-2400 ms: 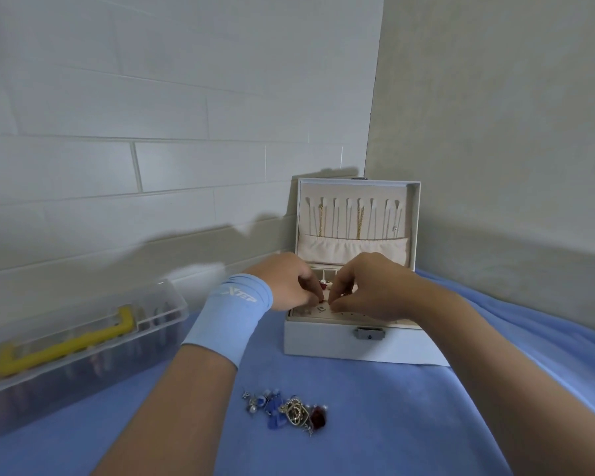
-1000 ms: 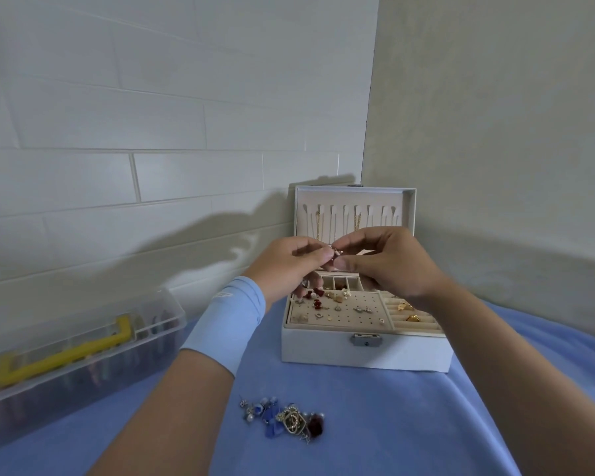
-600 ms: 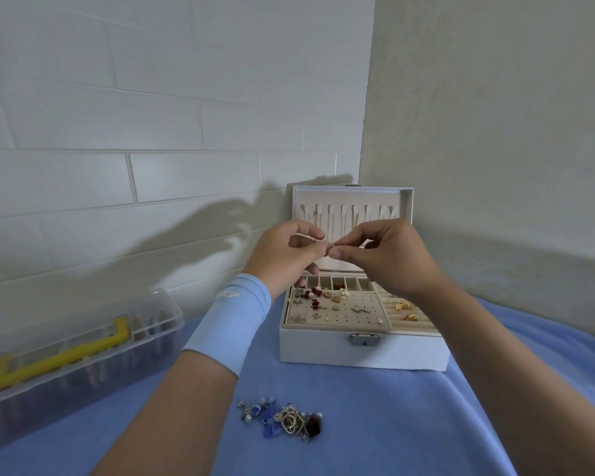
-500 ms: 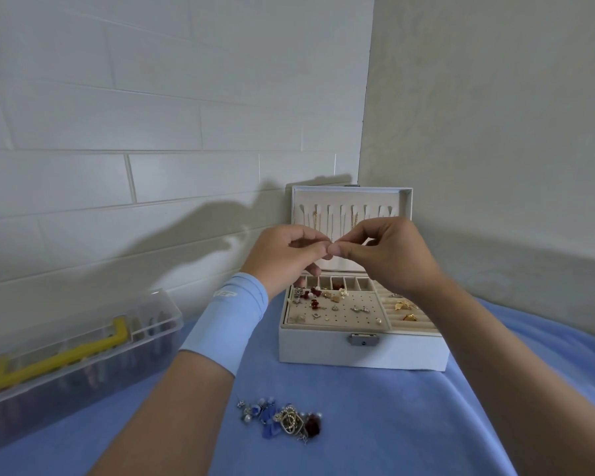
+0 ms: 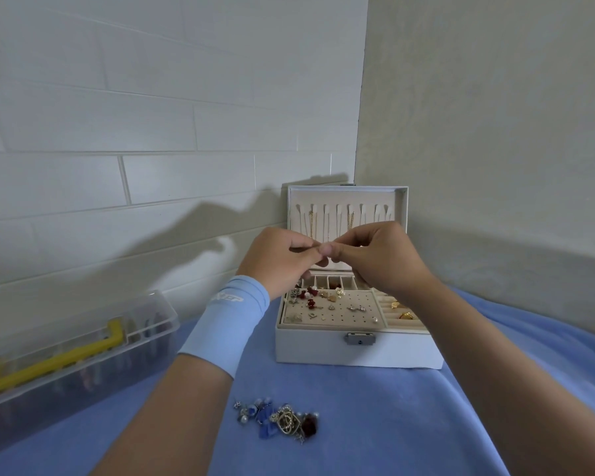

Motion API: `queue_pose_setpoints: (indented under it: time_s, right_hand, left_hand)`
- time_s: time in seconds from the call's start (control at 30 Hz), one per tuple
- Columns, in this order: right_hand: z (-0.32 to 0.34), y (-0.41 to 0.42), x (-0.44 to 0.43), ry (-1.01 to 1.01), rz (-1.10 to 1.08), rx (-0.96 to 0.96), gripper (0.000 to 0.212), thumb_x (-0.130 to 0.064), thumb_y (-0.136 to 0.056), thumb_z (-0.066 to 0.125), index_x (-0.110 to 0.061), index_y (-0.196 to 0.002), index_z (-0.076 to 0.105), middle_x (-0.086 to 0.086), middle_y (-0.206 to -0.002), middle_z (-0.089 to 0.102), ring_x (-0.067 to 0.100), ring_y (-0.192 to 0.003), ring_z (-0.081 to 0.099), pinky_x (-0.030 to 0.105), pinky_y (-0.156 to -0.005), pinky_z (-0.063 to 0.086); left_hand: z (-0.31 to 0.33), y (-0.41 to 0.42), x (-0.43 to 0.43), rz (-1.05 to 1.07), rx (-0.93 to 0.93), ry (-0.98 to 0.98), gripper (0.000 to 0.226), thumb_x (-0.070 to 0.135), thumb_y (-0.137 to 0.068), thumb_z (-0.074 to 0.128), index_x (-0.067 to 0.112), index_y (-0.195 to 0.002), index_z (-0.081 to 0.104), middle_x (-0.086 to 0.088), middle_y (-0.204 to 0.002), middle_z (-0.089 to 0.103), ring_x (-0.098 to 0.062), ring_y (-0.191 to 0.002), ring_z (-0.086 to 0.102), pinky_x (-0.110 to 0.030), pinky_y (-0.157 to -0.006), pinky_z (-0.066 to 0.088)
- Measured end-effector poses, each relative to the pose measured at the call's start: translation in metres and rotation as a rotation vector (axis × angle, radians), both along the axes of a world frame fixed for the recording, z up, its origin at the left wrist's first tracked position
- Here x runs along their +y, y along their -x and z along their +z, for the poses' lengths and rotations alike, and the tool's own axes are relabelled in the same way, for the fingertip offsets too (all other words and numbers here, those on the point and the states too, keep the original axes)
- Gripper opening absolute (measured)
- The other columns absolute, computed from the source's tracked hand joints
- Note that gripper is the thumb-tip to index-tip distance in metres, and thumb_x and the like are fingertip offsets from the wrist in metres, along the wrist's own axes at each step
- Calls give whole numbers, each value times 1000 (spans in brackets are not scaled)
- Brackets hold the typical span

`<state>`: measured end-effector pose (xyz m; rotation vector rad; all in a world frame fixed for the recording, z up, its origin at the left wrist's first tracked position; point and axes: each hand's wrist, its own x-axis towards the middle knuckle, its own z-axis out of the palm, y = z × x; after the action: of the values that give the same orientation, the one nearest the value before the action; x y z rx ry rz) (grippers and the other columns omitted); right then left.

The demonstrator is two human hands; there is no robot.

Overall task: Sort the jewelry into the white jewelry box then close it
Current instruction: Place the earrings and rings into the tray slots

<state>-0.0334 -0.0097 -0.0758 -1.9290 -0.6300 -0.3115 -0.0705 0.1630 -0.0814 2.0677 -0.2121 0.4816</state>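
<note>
The white jewelry box (image 5: 358,352) stands open on the blue cloth, its lid upright with thin chains hanging inside. Its beige tray holds several earrings and gold rings. My left hand (image 5: 279,259) and my right hand (image 5: 378,259) meet fingertip to fingertip above the box, both pinching one tiny piece of jewelry that my fingers hide. A small pile of loose jewelry (image 5: 279,419) with blue, gold, pearl and dark red pieces lies on the cloth in front of the box.
A clear plastic case (image 5: 69,352) with a yellow handle sits at the left by the white brick wall. A beige wall closes in behind and to the right of the box. Blue cloth (image 5: 375,424) covers the whole surface.
Both hands rose from the box tray to above it, holding a small piece between them. In the last half second they stayed nearly still, fingertips pressed closer together.
</note>
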Motion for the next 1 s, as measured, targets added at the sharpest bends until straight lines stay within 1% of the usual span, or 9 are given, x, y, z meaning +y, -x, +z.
queue_pose_setpoints:
  time_s: [0.13, 0.23, 0.37, 0.5, 0.6, 0.67, 0.77, 0.9, 1.0]
  right_hand:
    - [1, 0, -4, -80, 68, 109, 8, -17, -82, 83, -10, -83, 79, 3, -49, 61, 12, -39, 47, 22, -43, 44]
    - [0, -8, -10, -20, 15, 114, 2, -15, -86, 79, -14, -84, 79, 6, -54, 66, 13, -41, 53, 23, -43, 47]
    - [-10, -25, -23, 284, -148, 12, 6, -18, -88, 77, -22, -83, 78, -8, -72, 72, -2, -49, 59, 15, -52, 47]
    - [-25, -36, -24, 627, -260, -26, 6, -30, -85, 80, -29, -79, 78, -15, -79, 70, 4, -78, 64, 31, -76, 58]
    - [-29, -34, -19, 749, -280, -67, 5, -34, -86, 76, -31, -83, 77, -15, -84, 71, 6, -83, 63, 26, -71, 53]
    - [-31, -33, -18, 776, -284, -106, 5, -34, -88, 73, -32, -85, 76, -15, -87, 71, 6, -83, 62, 22, -64, 46]
    - [-33, -31, -17, 811, -301, -148, 6, -36, -89, 71, -33, -86, 75, -15, -89, 70, 6, -83, 60, 24, -66, 42]
    - [-34, -33, -19, 819, -268, -122, 7, -37, -88, 71, -34, -83, 74, -15, -89, 71, 6, -83, 61, 24, -66, 44]
    - [-30, -34, -23, 778, -196, -32, 12, -40, -90, 68, -32, -85, 76, -13, -92, 71, 9, -87, 62, 30, -77, 53]
  left_hand:
    - [-2, -3, -1, 6, -7, -16, 13, 27, -91, 69, 20, -88, 80, 1, -81, 77, -19, -63, 68, -15, -50, 46]
    - [-6, -5, -3, -18, 28, -79, 16, 22, -93, 63, 24, -98, 79, -1, -94, 77, -22, -79, 71, -20, -63, 53]
    - [-15, -8, -5, 27, 44, -280, 23, 26, -96, 60, 28, -114, 74, 18, -107, 68, -4, -91, 63, -23, -87, 50]
    - [-25, -9, -8, 52, 89, -455, 23, 27, -95, 58, 33, -108, 75, 14, -102, 71, -6, -88, 62, -21, -77, 44]
    - [-31, -11, -11, 23, 114, -579, 21, 29, -95, 60, 34, -108, 75, 10, -110, 68, -11, -100, 60, -22, -83, 43]
    - [-34, -13, -12, 8, 131, -627, 21, 30, -96, 59, 34, -109, 75, 10, -112, 65, -13, -108, 57, -25, -91, 44]
    - [-36, -13, -12, 13, 145, -640, 21, 30, -95, 59, 35, -110, 74, 9, -116, 63, -13, -114, 54, -26, -96, 43]
    - [-37, -14, -14, 10, 149, -644, 20, 31, -94, 60, 36, -106, 75, 9, -115, 62, -14, -116, 53, -33, -100, 46]
    - [-37, -15, -13, 1, 145, -665, 20, 31, -94, 59, 37, -105, 74, 13, -103, 57, -11, -118, 49, -35, -102, 44]
